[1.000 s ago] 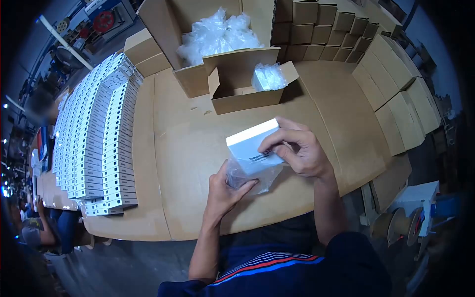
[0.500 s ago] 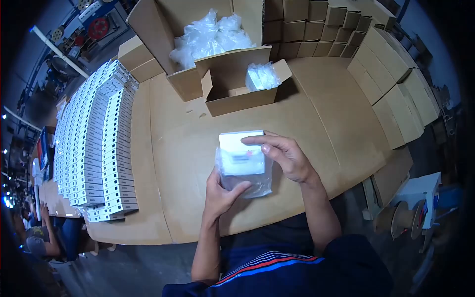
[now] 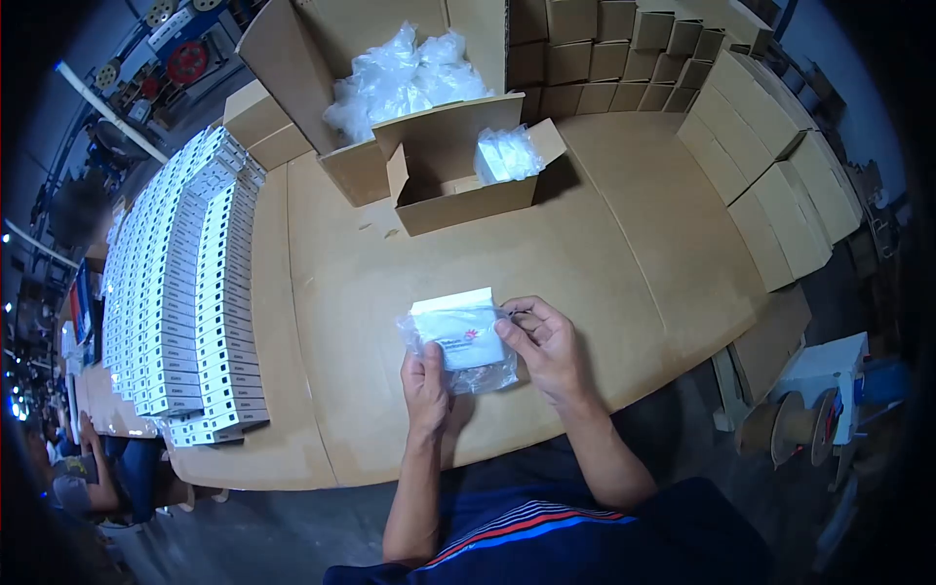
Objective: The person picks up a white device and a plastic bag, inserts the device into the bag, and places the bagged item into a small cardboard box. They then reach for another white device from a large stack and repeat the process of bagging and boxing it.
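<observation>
A small white box (image 3: 452,300) with a pink mark sits most of the way inside a clear plastic bag (image 3: 478,379), its top edge sticking out. My left hand (image 3: 425,395) grips the bagged box at its lower left, thumb across the front. At the upper right side, my right hand (image 3: 544,351) pinches the bag's edge between thumb and fingers. Beyond my hands stands an open cardboard carton (image 3: 468,212), with several bagged white boxes (image 3: 508,156) packed at its right end.
A larger carton (image 3: 356,175) at the back holds a heap of clear bags (image 3: 405,83). Stacked white boxes (image 3: 185,283) line the table's left side. Brown cartons (image 3: 770,146) are piled at right and back. Another person (image 3: 97,473) sits at far left.
The box and bag have moved slightly left and tilted, with the bag now covering more of the box. My right hand has shifted from the box's top to the bag's right edge.
</observation>
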A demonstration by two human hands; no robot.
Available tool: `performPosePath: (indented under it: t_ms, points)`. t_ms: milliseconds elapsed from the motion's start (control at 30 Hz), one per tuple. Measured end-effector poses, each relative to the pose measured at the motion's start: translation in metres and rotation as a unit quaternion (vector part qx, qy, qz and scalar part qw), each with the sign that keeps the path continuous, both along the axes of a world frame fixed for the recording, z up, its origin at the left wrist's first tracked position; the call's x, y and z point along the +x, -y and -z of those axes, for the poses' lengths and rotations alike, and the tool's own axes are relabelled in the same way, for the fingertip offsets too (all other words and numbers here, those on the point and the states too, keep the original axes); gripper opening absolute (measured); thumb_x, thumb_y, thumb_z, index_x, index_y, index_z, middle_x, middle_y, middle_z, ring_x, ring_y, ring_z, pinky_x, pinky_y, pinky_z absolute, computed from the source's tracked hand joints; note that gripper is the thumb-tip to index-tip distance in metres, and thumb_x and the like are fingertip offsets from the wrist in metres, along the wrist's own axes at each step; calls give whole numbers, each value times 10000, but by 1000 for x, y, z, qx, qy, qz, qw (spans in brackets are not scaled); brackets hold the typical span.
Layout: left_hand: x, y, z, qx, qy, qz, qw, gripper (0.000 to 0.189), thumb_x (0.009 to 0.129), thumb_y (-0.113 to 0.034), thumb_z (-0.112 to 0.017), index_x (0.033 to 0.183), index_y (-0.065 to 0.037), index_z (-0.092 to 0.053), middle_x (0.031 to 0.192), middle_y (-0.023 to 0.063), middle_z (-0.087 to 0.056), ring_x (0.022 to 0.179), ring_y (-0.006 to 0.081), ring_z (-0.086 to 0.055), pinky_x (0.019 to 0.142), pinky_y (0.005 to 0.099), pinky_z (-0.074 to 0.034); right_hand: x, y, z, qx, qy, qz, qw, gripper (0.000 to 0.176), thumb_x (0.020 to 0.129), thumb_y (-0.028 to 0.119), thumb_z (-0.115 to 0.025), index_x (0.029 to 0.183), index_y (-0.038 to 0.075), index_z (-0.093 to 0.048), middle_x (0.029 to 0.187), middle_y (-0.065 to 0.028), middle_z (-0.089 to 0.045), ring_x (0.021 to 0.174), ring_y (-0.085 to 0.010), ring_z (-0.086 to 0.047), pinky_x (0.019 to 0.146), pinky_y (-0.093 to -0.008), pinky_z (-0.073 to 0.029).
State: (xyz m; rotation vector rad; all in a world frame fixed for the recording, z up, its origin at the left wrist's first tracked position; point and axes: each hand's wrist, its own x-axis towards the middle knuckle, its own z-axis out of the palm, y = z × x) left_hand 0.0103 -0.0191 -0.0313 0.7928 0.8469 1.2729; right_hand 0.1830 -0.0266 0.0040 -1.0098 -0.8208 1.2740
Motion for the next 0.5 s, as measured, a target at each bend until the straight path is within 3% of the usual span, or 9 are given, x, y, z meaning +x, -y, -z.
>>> performPosePath:
  t_ms: [167, 333, 367, 500]
  points:
    - [-4, -2, 16, 47, -66, -18, 997, 460, 1104, -360, -457, 1360, 17, -527, 1220, 84, -640, 1113, 146, -592, 974, 311, -479, -6, -2, 13, 13, -24, 54, 998, 127, 966, 48, -703, 1059, -28, -665, 971, -62, -734, 861, -66, -645, 765, -213, -514]
    - [9, -2, -16, 76, -67, -38, 994, 609, 1119, -436, -327, 1526, 13, -382, 1376, 135, -567, 1267, 195, -529, 1097, 355, -411, -10, 2, 16, 44, -76, 64, 994, 108, 967, 23, -686, 1058, -27, -654, 1060, -122, -735, 944, -105, -669, 854, -247, -530]
    - [3, -3, -14, 102, -125, -13, 987, 642, 1118, -444, -296, 1567, 14, -300, 1431, 167, -530, 1328, 224, -489, 1136, 382, -366, -11, 2, 17, 63, -87, 67, 992, 101, 969, 15, -678, 1057, -25, -651, 1082, -137, -734, 966, -116, -675, 877, -255, -533]
    - [3, -2, -24, 132, -132, -4, 982, 704, 1107, -491, -266, 1573, 37, -269, 1446, 202, -522, 1350, 273, -484, 1157, 406, -342, -9, 2, 14, 120, -77, 47, 989, 78, 987, 3, -639, 1061, -16, -623, 1167, -199, -713, 1058, -174, -670, 969, -300, -514]
